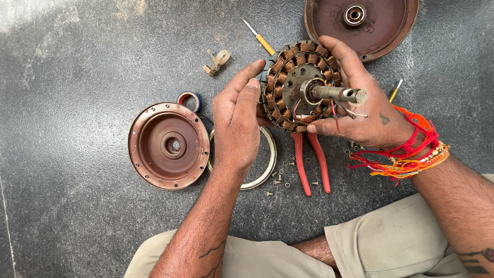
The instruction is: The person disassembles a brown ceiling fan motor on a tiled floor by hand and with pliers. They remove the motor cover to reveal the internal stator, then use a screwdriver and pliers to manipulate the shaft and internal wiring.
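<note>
Both hands hold the stator (pixel 301 85) off the floor (pixel 77 77): left hand (pixel 237 123) flat against its rim, right hand (pixel 360 110) clasping it beside the shaft (pixel 337 93). Loose wires (pixel 339 110) cross the right fingers and could snag or tear; a slip would drop the stator onto the pliers (pixel 311 162) and screws (pixel 282 177).

This looks like a small repair workshop where a person sits and works right on a dark, speckled stone floor (pixel 77 216). Fan motor parts lie spread out on it: two round brown metal covers (pixel 169 145) (pixel 383 23), a metal ring (pixel 267 162) and lots of tiny screws (pixel 280 177). Tools lie there too, like red-handled pliers (pixel 311 164), a yellow screwdriver (pixel 261 40) and a roll of tape (pixel 189 99).
</note>
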